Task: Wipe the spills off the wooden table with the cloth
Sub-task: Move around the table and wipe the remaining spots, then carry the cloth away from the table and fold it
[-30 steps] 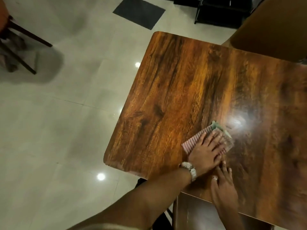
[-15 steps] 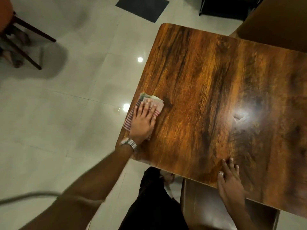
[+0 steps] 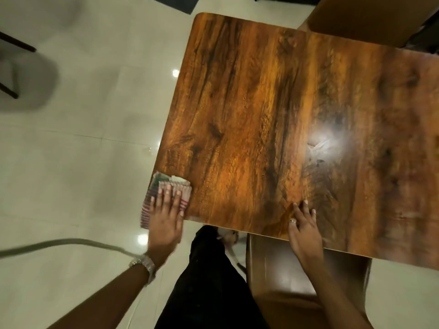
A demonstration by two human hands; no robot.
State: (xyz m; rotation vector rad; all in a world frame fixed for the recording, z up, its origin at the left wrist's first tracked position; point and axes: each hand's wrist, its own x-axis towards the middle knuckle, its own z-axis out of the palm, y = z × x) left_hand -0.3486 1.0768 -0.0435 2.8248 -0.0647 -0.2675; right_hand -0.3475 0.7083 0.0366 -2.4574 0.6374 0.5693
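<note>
The glossy wooden table (image 3: 273, 119) fills the right of the view. A folded striped cloth (image 3: 161, 188), pink and white with a green edge, lies at the table's near left corner and hangs partly over the edge. My left hand (image 3: 166, 217), with a watch on its wrist, presses flat on the cloth with fingers spread. My right hand (image 3: 304, 224), wearing a ring, rests flat on the table near its front edge and holds nothing. A bright light glare with faint streaks (image 3: 325, 141) shows on the tabletop.
A brown chair seat (image 3: 280, 269) sits under the table's front edge by my dark trousers (image 3: 209, 281). Another brown chair (image 3: 365, 17) stands at the far side. Dark chair legs (image 3: 14, 67) are on the tiled floor at far left.
My left hand has slid the cloth from mid-table leftward, then back along the left edge to the near corner. My right hand stayed flat by the front edge.
</note>
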